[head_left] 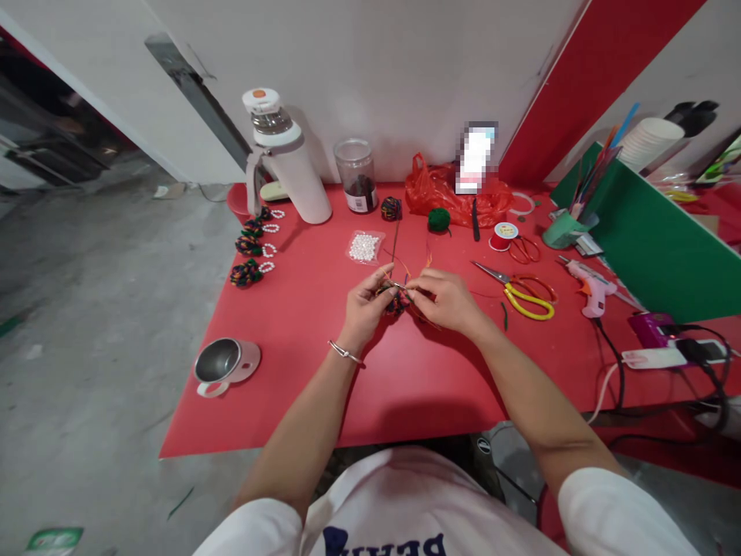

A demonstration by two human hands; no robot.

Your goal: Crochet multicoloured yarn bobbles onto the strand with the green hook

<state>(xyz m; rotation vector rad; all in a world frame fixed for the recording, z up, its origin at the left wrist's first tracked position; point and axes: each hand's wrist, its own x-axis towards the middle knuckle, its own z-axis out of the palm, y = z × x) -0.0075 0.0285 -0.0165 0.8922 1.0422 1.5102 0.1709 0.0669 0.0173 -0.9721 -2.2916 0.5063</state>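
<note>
Above the red table, my left hand (366, 307) pinches a small crocheted piece of dark multicolored yarn (397, 304) between thumb and fingers. My right hand (444, 299) is closed on a thin metal crochet hook (399, 286), which reaches across to the piece; its tip is too small to make out. A strand runs from the left fingers up to a multicolored yarn ball (391, 208). Loose orange yarn ends stick up between the hands. Just beyond them lies a packet of white beads (364, 247), with a green yarn ball (438, 221) to its right.
Several yarn pieces with bead loops (248, 272) line the left edge, near a mug (223, 364) and white bottle (295, 170). A clear jar (355, 177) and red bag (425, 189) stand behind. Rightward lie yellow-handled scissors (524, 300), a thread spool (503, 236) and glue gun (593, 287) with cables.
</note>
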